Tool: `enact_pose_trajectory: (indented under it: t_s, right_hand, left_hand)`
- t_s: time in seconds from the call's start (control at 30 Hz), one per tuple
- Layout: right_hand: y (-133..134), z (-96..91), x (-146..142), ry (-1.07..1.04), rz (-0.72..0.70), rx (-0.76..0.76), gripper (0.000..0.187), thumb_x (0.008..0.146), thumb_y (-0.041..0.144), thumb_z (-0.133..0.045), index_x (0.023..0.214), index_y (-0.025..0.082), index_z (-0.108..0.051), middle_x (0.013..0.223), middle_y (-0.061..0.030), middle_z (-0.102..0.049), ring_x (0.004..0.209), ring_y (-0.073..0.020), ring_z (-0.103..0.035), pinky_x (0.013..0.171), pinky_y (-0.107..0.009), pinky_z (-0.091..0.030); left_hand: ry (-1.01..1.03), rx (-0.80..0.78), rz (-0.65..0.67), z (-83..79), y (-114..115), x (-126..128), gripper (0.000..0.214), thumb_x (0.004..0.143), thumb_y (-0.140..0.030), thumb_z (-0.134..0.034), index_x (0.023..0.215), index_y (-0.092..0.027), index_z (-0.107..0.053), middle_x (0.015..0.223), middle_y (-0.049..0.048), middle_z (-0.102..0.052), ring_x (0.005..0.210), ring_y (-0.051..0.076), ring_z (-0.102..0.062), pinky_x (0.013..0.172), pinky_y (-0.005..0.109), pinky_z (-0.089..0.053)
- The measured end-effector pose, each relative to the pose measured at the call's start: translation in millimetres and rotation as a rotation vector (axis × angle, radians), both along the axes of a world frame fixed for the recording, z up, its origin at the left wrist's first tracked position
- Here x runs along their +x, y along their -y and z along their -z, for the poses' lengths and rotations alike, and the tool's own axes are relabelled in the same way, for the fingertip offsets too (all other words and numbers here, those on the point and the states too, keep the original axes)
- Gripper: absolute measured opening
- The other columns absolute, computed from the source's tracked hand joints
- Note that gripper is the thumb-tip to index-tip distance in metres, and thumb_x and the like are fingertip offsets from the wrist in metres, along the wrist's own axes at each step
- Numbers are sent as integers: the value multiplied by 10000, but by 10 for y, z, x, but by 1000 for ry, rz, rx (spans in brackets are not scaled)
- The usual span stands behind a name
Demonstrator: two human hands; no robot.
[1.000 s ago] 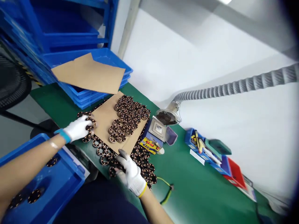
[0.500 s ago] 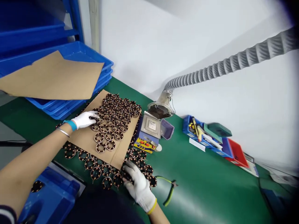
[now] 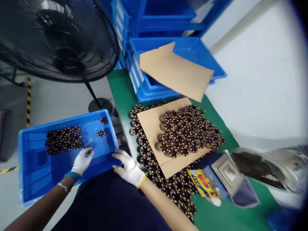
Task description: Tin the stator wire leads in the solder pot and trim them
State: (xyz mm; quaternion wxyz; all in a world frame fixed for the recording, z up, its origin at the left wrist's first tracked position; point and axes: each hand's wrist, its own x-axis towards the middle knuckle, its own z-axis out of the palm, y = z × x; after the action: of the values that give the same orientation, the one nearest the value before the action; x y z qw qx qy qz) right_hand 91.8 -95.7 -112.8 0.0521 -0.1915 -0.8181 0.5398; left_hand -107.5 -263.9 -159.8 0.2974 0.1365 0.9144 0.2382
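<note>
My left hand (image 3: 82, 161), in a white glove, is over the blue tray (image 3: 92, 166) at left. Its fingers are closed around a dark ring-shaped part (image 3: 86, 148) with copper-coloured spots. A block of similar rings (image 3: 64, 140) sits inside that tray, and two single rings lie near its right end. My right hand (image 3: 128, 168), also gloved, is at the tray's right rim with thumb and fingers apart; no part shows in it. To its right, many more rings (image 3: 183, 133) stand on a cardboard sheet (image 3: 151, 123), with others under and around the sheet.
A large black fan (image 3: 69, 38) stands at upper left. Stacked blue trays (image 3: 204, 64) with a loose cardboard piece (image 3: 178, 69) on top are at the back of the green table (image 3: 120, 86). A small yellow-fronted device (image 3: 203, 183) and a metal hood (image 3: 264, 166) are at right.
The view has swung left, bringing the fan and low tray into sight. My left hand has gone from the rings on the cardboard into the tray; my right has moved to the tray's rim.
</note>
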Motion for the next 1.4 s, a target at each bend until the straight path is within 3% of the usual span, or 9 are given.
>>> enact_pose_trajectory:
  t_s: [0.13,0.27,0.47,0.67,0.87,1.0,1.2,1.27,1.4]
  right_hand:
    - [227,419,-1019,297,-195,199,707,788,365,-688,1422,245,-400,1537,-105,-254,1198,-298,-537,975,-399,-499]
    - [156,808,-1820,560,-65,410,747,858,325,-603,1498,243,-226,1592,-135,17,1147,-288,-565,901,-384,-527]
    - [-74,1096,-2390,814,-258,574,679,867,313,-635,1456,203,-314,1581,-188,-34,1070,-272,-593,864,-394,-529]
    - [133,1188,-2420,859,-267,603,436,907,236,-532,1326,148,-450,1412,-227,-377,1007,-268,-624,826,-406,-533]
    - [699,1220,-2133,783,-334,558,464,902,376,-510,1341,268,-403,1390,-116,-423,915,-240,-659,769,-369,-559]
    - [868,1219,-1993,764,-386,534,468,938,303,-420,1397,273,-335,1340,-118,-469,881,-259,-669,746,-400,-561]
    - [972,1103,-1801,655,-580,515,516,970,255,-404,1467,299,-270,1290,-152,-521,987,-296,-638,808,-444,-540]
    - [1016,1072,-1792,541,-673,482,429,994,300,-392,1422,300,-364,1284,-150,-530,1080,-303,-597,834,-439,-536]
    - [1020,1087,-1888,458,-497,417,346,948,313,-522,1293,331,-502,1264,-61,-583,1140,-258,-576,896,-426,-526]
  left_hand:
    - [46,-159,-129,64,732,-123,331,877,-317,-633,1157,-146,-591,1162,97,-633,1066,231,-611,990,462,-459]
    - [96,-179,-120,132,968,-143,396,871,-363,-597,1215,-170,-558,1299,117,-563,1121,252,-593,1010,423,-445]
    - [201,-177,-47,179,1275,-246,407,857,-387,-577,1222,-206,-562,1330,95,-539,1179,292,-554,1040,428,-412]
    - [405,-111,-75,320,1319,-450,459,871,-363,-633,1266,-156,-523,1269,119,-563,1176,266,-538,1038,501,-409]
    - [677,7,-172,793,840,-591,498,900,-361,-606,1341,-192,-447,1262,116,-541,994,222,-611,798,405,-569]
    - [722,25,-267,1016,748,-664,424,907,-336,-601,1285,-173,-499,1170,97,-589,942,201,-624,770,380,-575]
    - [752,90,-291,998,739,-713,422,913,-319,-595,1294,-168,-495,1181,101,-614,951,198,-649,775,368,-586]
    - [772,78,-235,971,719,-756,423,917,-285,-566,1311,-168,-467,1189,112,-626,979,216,-662,757,367,-598]
    - [724,45,-67,1008,710,-929,283,872,-263,-503,1141,-179,-528,1060,126,-699,963,258,-694,696,361,-626]
